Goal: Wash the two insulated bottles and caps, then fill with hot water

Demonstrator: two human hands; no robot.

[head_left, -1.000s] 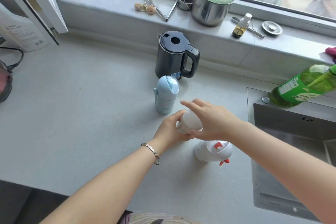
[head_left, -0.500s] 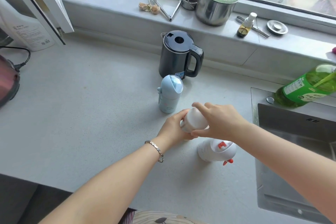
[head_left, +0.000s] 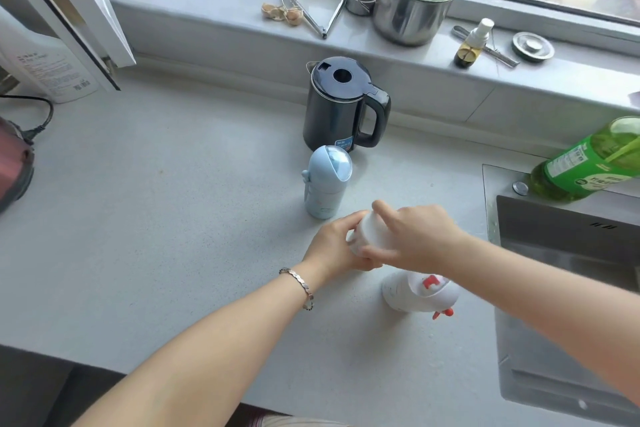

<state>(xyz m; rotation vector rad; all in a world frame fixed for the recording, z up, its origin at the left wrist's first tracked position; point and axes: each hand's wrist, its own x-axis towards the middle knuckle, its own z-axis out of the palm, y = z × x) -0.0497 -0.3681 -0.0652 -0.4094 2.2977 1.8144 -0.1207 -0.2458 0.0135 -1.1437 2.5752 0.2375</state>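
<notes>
Near the middle of the pale grey worktop (head_left: 166, 218) I can see both hands wrapped round a small white plastic bottle (head_left: 369, 236). The left hand (head_left: 330, 251) grips the bottle low down, with its fingers curled round the side. The right hand (head_left: 417, 237) grips the top of the same bottle, its fingers bent over it and one finger lying along the top edge. I cannot tell if the bottle's bottom touches the worktop, because the hands hide it. A thin silver bracelet (head_left: 300, 285) sits on the left wrist. Just below the right hand, a round white cap with red bits (head_left: 414, 293) rests on the worktop. A light blue bottle with its domed cap on (head_left: 325, 187) stands upright just behind the hands. Behind that stands a dark kettle with a black handle (head_left: 336, 107). A steel sink (head_left: 561, 253) is on the right, and a green soap bottle (head_left: 585, 166) is at its far corner.
</notes>
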